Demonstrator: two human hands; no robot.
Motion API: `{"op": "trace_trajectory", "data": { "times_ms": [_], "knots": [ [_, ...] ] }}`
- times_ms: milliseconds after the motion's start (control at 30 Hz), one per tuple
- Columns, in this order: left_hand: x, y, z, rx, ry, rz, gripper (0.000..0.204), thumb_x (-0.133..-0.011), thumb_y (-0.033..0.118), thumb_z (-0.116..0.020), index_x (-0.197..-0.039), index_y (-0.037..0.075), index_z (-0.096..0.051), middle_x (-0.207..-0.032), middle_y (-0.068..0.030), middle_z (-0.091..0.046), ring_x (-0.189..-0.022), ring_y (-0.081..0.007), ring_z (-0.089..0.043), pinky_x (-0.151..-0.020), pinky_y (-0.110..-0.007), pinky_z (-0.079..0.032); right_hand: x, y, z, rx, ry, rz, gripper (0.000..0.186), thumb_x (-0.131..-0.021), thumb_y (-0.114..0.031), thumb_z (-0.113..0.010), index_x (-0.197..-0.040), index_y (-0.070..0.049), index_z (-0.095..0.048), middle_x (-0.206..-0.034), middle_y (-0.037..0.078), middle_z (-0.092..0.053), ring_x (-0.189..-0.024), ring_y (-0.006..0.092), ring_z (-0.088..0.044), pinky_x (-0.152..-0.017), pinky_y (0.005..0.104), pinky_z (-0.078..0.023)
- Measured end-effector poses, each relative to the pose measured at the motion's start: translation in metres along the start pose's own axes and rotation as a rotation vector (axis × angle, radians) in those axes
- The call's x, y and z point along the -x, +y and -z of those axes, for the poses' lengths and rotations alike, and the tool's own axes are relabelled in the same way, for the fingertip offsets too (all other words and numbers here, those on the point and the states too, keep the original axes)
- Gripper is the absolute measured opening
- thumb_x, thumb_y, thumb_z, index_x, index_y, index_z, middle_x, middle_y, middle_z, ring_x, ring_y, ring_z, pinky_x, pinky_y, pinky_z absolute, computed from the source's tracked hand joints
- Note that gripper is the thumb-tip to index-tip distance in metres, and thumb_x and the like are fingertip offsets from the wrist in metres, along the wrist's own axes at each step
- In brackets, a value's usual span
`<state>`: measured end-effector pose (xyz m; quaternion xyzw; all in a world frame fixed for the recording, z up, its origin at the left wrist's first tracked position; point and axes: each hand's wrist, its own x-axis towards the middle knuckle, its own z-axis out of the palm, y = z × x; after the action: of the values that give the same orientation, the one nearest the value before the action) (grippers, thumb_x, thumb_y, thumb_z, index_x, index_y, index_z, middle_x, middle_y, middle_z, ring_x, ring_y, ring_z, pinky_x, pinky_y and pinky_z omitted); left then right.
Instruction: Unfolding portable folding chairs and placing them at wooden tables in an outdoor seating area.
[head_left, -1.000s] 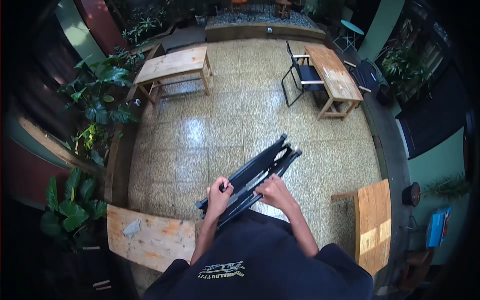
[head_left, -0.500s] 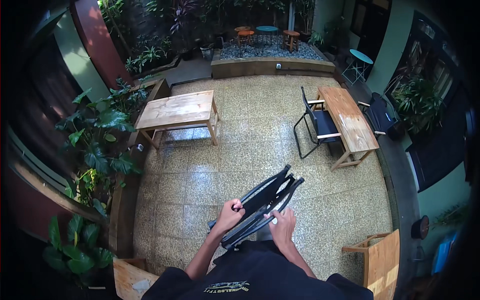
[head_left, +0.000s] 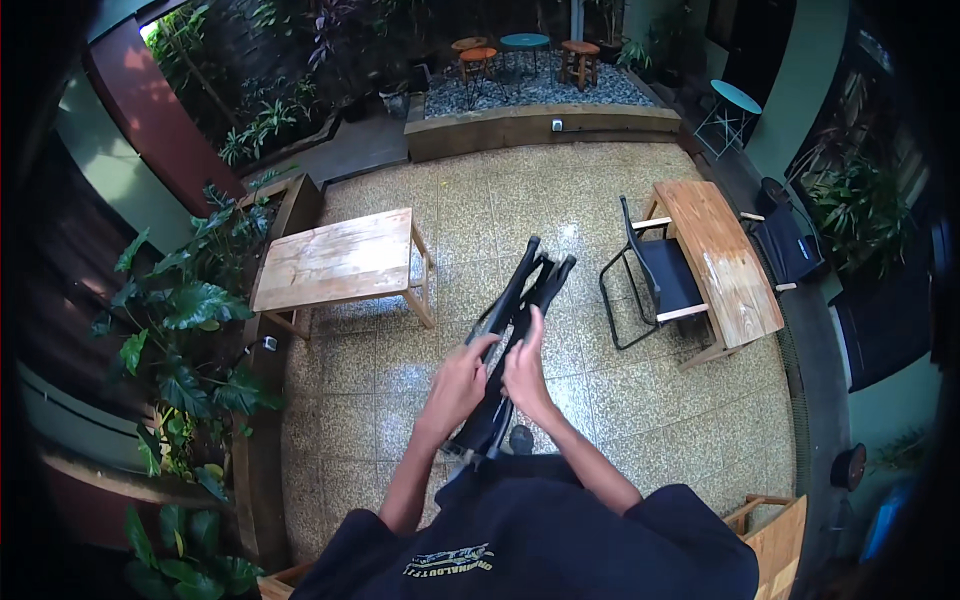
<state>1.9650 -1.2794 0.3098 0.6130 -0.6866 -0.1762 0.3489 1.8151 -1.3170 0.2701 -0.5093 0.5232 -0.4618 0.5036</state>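
Folded black chair (head_left: 513,292): held before the torso, slanting away toward the tiled floor (head_left: 650,420), its two far ends slightly apart.
Left hand (head_left: 458,390): at the chair's left side, fingers partly bent over the tubing; firmness of grip cannot be told.
Right hand (head_left: 525,380): on the right side, one digit extended along the frame, the others largely hidden; closure cannot be told.
Hinged tubing: could pinch fingers lying between its members, should the frame close suddenly.
Far ends: might drop if either hold is loose.

Speckled tiled floor (head_left: 350,430), light-glossed; wooden table (head_left: 340,255) left; gravel bed (head_left: 622,96) at back.
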Motion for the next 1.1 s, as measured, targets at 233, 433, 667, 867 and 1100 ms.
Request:
{"op": "trace_trajectory", "data": {
  "times_ms": [233, 433, 667, 867, 1100],
  "knots": [
    [-0.173, -0.085, -0.005, -0.673, -0.258, -0.080, 0.063, -0.089, 0.002, -0.067, -0.150, 0.008, -0.055, -0.145, -0.0213, -0.056, -0.096, -0.0333, -0.075, -0.070, -0.042, -0.056, -0.216, 0.006, -0.038, 0.528, -0.158, 0.443, 0.042, -0.095, 0.013, -0.050, -0.136, 0.003, -0.054, -0.109, 0.036, -0.058, -0.098, 0.0542, -0.062, -0.090, 0.0594, -0.053],
    [-0.325, -0.231, -0.013, -0.803, -0.146, -0.061, 0.053, -0.080, 0.004, -0.078, -0.130, 0.006, -0.061, -0.134, -0.0222, -0.057, -0.083, -0.0393, -0.074, -0.069, -0.051, -0.059, -0.418, 0.016, -0.046, 0.614, -0.113, 0.437, 0.036, -0.094, 0.010, -0.051, -0.125, -0.001, -0.064, -0.114, 0.033, -0.067, -0.107, 0.0493, -0.065, -0.097, 0.0562, -0.052],
    [-0.416, -0.489, 0.062, -0.647, 0.072, 0.243, 0.037, -0.093, 0.004, -0.063, -0.128, 0.015, -0.069, -0.121, -0.0181, -0.065, -0.081, -0.0411, -0.074, -0.070, -0.054, -0.058, -0.678, -0.011, 0.100, 0.899, 0.081, 0.504, 0.023, -0.096, 0.006, -0.056, -0.112, -0.004, -0.070, -0.084, 0.022, -0.069, -0.080, 0.0385, -0.072, -0.075, 0.0486, -0.054],
    [-0.528, -0.552, 0.008, -0.565, 0.150, 0.266, 0.039, -0.093, 0.006, -0.063, -0.131, 0.017, -0.065, -0.123, -0.0184, -0.063, -0.083, -0.0414, -0.073, -0.074, -0.055, -0.058, -0.824, -0.058, 0.115, 0.926, 0.161, 0.860, 0.013, -0.099, 0.004, -0.059, -0.107, -0.002, -0.067, -0.090, 0.020, -0.071, -0.084, 0.0331, -0.074, -0.076, 0.0451, -0.055],
    [-0.635, -0.620, -0.032, -0.324, 0.127, 0.364, 0.039, -0.093, 0.003, -0.060, -0.130, 0.016, -0.063, -0.125, -0.0196, -0.059, -0.098, -0.0437, -0.071, -0.084, -0.056, -0.058, -0.939, -0.133, 0.043, 0.508, 0.092, 0.714, 0.018, -0.099, 0.006, -0.064, -0.113, -0.005, -0.066, -0.101, 0.013, -0.079, -0.089, 0.0224, -0.075, -0.076, 0.0360, -0.056]
  ]
}}
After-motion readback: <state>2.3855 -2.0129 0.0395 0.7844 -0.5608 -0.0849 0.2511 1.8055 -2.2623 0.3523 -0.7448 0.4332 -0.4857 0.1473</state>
